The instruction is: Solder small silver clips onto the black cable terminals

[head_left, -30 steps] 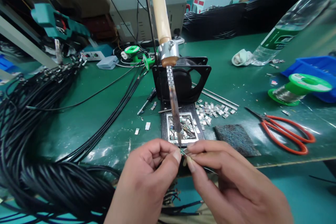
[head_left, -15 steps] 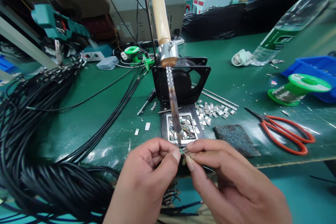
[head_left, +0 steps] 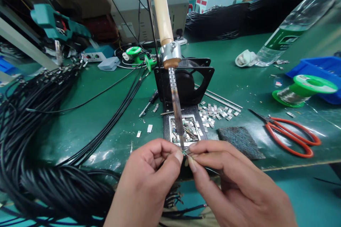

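A soldering iron [head_left: 175, 95] with a wooden handle is clamped tip down, its point just above my fingertips. My left hand [head_left: 154, 173] is closed in a pinch on a small greenish part [head_left: 184, 153], mostly hidden by the fingers. Close beside it, my right hand [head_left: 234, 177] pinches a thin solder wire [head_left: 212, 171], whose tail shows below the fingers. The wire's end meets the part under the iron's tip; whether they touch, I cannot tell. Behind my hands lies a shallow metal tray [head_left: 170, 141] full of small metal pieces.
A black fan [head_left: 183, 81] stands behind the iron. Orange-handled scissors [head_left: 290, 136], a dark pad [head_left: 239, 142], a solder spool [head_left: 299, 90], a blue bin [head_left: 314, 67] and a bottle [head_left: 285, 39] are on the right. Bundled black cables [head_left: 61, 184] fill the left.
Hardly anything differs. Both hands keep their pinch beneath the iron's tip, and the view has shifted very slightly.
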Available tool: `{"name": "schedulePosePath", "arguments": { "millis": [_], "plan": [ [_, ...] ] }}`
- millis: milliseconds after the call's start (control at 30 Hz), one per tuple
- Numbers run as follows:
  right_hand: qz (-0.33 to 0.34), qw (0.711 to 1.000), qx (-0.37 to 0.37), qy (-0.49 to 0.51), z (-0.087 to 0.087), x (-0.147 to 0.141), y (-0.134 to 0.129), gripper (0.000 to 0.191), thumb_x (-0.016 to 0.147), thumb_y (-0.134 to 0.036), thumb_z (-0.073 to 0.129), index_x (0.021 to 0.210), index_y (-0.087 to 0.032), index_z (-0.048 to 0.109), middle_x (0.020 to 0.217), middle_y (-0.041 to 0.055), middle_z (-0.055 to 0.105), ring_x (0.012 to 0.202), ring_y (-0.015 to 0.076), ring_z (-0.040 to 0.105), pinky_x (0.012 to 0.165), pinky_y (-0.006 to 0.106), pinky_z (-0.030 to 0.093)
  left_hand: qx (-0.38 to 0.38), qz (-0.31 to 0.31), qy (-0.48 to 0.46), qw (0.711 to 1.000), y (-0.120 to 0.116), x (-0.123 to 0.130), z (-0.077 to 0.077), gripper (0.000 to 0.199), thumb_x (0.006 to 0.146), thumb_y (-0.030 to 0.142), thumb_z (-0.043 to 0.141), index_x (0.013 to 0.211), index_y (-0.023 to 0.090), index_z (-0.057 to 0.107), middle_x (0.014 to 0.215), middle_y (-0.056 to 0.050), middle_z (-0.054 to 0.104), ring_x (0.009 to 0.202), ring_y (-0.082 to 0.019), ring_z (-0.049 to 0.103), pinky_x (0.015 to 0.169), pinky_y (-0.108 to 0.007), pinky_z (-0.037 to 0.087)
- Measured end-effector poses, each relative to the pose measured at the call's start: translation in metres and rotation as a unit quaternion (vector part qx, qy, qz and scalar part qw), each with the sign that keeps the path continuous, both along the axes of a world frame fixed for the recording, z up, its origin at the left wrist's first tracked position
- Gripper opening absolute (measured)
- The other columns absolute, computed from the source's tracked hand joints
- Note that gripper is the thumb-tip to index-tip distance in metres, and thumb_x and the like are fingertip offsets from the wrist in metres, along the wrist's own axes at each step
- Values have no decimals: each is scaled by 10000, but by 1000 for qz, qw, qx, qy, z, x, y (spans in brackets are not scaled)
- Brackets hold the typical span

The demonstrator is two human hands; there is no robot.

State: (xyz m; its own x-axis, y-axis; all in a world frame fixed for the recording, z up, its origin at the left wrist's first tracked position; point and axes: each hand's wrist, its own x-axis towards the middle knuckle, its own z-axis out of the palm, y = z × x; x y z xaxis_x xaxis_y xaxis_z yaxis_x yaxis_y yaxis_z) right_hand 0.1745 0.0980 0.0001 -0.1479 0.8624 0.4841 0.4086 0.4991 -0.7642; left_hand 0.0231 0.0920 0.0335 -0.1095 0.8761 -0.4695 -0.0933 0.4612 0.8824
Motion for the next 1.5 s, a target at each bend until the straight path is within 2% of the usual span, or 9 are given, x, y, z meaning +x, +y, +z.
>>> {"name": "schedulePosePath", "arguments": {
  "millis": [267, 400, 533, 667, 800, 1000, 1200, 1333, 1500],
  "plan": [
    [0, 1000, 9, 18, 0, -4, -1, 138, 893, -80, 659, 868, -213, 681, 939, 1, 760, 839, 96, 744, 819, 165, 632, -14, -6, 3, 1000, -2, -3, -3, 222, 808, 389, 697, 781, 171, 663, 683, 5, 556, 689, -147, 456, 614, -251, 365],
    [6, 1000, -8, 1, 3, -4, 1, 124, 899, -91, 667, 897, -213, 691, 969, 6, 765, 863, 106, 749, 835, 177, 635, -13, -3, -1, 1000, -1, -3, -2, 239, 791, 396, 712, 765, 164, 656, 658, 11, 544, 635, -128, 401, 568, -242, 332],
    [-3, 999, 17, 30, 2, -2, 1, 97, 907, -124, 664, 892, -219, 677, 973, -5, 757, 861, 87, 743, 833, 148, 620, 5, -7, -1, 1000, 1, -2, -2, 219, 803, 373, 706, 755, 163, 663, 594, 47, 482, 550, -95, 299, 510, -226, 284],
    [19, 1000, -20, -7, 4, 0, -1, 133, 902, -95, 684, 912, -227, 671, 1005, -15, 757, 917, 81, 741, 860, 143, 610, -3, -7, -1, 1000, 1, -1, -3, 210, 797, 363, 711, 757, 162, 666, 636, 20, 538, 605, -112, 389, 546, -222, 326],
    [13, 1000, -11, 6, 5, -2, -2, 152, 889, -71, 677, 885, -223, 675, 977, -6, 757, 889, 97, 746, 844, 165, 622, -10, 0, -2, 1000, 0, -1, -3, 210, 784, 366, 722, 759, 164, 670, 678, 0, 578, 659, -130, 437, 590, -230, 370],
    [12, 1000, -20, -1, 9, -2, -1, 132, 896, -92, 680, 908, -223, 690, 990, 0, 766, 862, 106, 745, 830, 181, 636, -7, 4, -1, 1000, 0, -1, -2, 219, 774, 367, 729, 745, 158, 673, 656, 6, 564, 629, -119, 415, 569, -218, 364],
    [0, 1000, 5, 25, 1, -2, 0, 110, 904, -109, 665, 876, -213, 685, 958, -10, 758, 839, 80, 732, 835, 149, 618, 5, 5, 1, 1000, 0, 0, -4, 203, 800, 344, 715, 741, 154, 677, 613, 35, 517, 572, -93, 326, 521, -203, 320],
    [4, 1000, 6, 22, 3, -3, 1, 119, 899, -98, 661, 875, -210, 689, 958, -9, 757, 836, 77, 729, 821, 141, 615, 14, 7, 8, 1000, 0, 0, -2, 193, 799, 334, 714, 726, 160, 672, 572, 56, 467, 543, -87, 282, 491, -207, 283],
    [4, 1000, -15, 0, 5, -2, 0, 130, 894, -84, 673, 879, -212, 684, 971, -14, 757, 847, 74, 729, 842, 140, 610, 13, 3, 4, 1000, 1, -1, 0, 190, 791, 333, 703, 740, 154, 666, 608, 39, 518, 557, -87, 313, 507, -204, 303]
  ]
}}
